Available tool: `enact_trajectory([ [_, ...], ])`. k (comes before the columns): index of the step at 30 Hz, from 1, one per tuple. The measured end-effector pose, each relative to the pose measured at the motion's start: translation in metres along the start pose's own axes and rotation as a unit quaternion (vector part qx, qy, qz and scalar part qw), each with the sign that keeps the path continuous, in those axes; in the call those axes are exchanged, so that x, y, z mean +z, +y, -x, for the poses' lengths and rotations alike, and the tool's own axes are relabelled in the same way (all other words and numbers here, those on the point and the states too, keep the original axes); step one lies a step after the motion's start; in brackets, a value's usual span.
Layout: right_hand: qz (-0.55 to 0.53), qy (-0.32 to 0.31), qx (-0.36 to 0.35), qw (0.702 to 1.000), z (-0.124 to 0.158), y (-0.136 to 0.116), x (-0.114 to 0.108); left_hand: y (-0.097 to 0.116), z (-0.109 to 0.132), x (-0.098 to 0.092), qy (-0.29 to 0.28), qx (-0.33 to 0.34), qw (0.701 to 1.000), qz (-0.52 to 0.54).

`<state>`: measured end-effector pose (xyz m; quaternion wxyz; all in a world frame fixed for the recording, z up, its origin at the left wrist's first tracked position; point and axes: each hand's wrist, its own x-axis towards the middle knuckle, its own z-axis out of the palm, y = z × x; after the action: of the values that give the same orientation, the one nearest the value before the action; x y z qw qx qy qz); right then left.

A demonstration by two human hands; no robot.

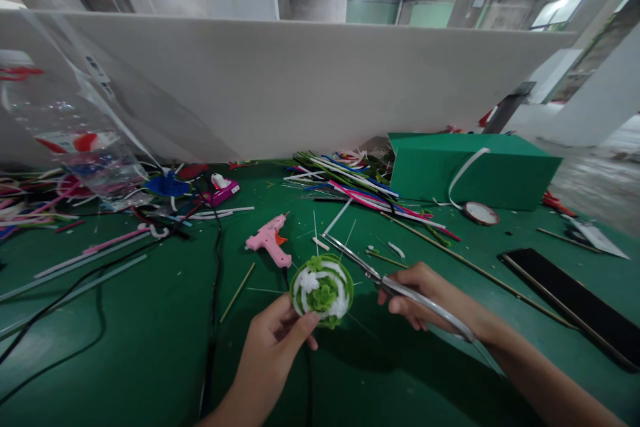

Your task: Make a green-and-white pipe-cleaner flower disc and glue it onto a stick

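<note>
Between the thumb and fingers of my left hand point(280, 340) is a round green-and-white coiled fuzzy ornament point(321, 292), apparently made of pipe cleaners. Thin pale strands stick out around it. My right hand point(420, 293) grips metal scissors point(370, 272), whose blades point up and left, just past the ornament's upper right edge. A thin white strip point(338, 215) stands by the blade tips; whether they touch it I cannot tell. Just beyond my left hand, a pink glue gun point(270, 240) lies on the green table point(165, 353).
Pipe cleaners point(345, 177) are heaped at the back beside a green box point(475, 170). A tape roll point(481, 213) and phone point(575, 300) lie right. A plastic bottle point(85, 140) leans at left, near a black cable point(216, 280). A white partition point(280, 87) closes the back.
</note>
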<state>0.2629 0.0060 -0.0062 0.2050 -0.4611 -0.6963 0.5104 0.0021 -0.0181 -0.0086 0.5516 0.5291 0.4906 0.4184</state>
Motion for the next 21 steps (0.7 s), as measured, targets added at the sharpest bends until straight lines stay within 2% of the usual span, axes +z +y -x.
enact_trajectory([
  [13, 0.125, 0.053, -0.023, 0.99, 0.0018, -0.0085, 0.0077, -0.0005, -0.0001, -0.0003, -0.003, -0.003, 1.0, -0.009],
  [21, 0.16, 0.056, -0.03, 0.985, 0.0003, -0.0091, 0.0079, -0.0015, 0.0012, -0.0012, -0.005, -0.001, 1.0, -0.004],
])
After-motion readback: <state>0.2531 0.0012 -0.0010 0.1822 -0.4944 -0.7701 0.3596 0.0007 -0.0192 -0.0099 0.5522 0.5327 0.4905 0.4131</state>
